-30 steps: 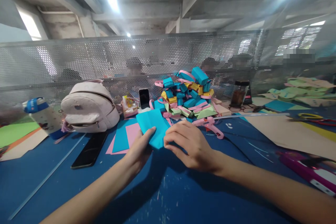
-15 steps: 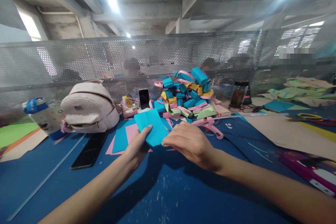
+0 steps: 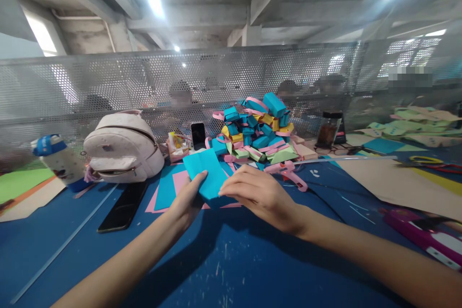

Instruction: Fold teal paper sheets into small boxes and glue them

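A folded piece of blue paper (image 3: 205,163) is held up over the table in front of me. My left hand (image 3: 190,196) grips it from the left, thumb lying on its face and the other fingers hidden behind. At its lower right edge, my right hand (image 3: 262,195) pinches the paper between thumb and fingertips. Below and behind lie flat blue sheets (image 3: 166,190) and pink sheets (image 3: 179,180). A pink glue gun (image 3: 288,173) rests just beyond my right hand, its black cord trailing right.
Behind my hands rises a pile of folded paper pieces (image 3: 252,130). On the left stand a backpack (image 3: 124,147), a bottle (image 3: 59,159) and a dark phone (image 3: 122,207). To the right are a jar (image 3: 329,130), beige paper (image 3: 390,187), scissors (image 3: 426,160) and a purple tool (image 3: 418,233).
My right hand has shifted slightly left and its fingertips sit further along the blue paper's lower edge. The left hand keeps its hold, the paper tilting slightly.
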`<action>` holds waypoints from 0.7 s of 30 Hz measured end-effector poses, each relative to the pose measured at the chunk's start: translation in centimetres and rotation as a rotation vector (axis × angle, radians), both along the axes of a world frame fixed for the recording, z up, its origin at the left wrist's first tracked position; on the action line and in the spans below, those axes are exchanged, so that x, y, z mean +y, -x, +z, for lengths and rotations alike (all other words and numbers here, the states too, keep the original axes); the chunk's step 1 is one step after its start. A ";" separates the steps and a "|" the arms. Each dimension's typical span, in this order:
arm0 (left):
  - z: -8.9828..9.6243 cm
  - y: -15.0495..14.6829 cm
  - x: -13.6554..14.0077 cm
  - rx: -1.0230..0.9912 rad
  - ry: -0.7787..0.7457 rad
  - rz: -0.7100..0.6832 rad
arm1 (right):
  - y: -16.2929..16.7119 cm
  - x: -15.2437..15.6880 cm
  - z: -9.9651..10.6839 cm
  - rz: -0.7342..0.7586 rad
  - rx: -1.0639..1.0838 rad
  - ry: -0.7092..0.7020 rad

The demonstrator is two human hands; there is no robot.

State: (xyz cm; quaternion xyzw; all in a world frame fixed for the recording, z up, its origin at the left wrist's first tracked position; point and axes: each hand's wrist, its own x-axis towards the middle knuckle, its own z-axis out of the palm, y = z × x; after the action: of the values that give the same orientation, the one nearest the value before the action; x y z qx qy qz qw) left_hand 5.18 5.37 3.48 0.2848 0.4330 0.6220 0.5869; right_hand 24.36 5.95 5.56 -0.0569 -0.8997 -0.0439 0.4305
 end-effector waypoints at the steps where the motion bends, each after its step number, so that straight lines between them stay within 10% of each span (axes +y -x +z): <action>1: 0.1 0.0 -0.1 0.001 0.000 -0.003 | 0.0 0.0 0.0 -0.007 0.002 -0.005; 21: -1.1 -0.1 -0.1 -0.078 0.011 -0.062 | 0.2 -0.6 0.1 -0.098 0.019 -0.169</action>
State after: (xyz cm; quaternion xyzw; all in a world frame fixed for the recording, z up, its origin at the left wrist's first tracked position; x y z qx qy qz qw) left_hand 5.23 5.28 2.41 0.2705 0.4041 0.6118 0.6239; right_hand 24.19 5.32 5.66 -0.0647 -0.8849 -0.1398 0.4396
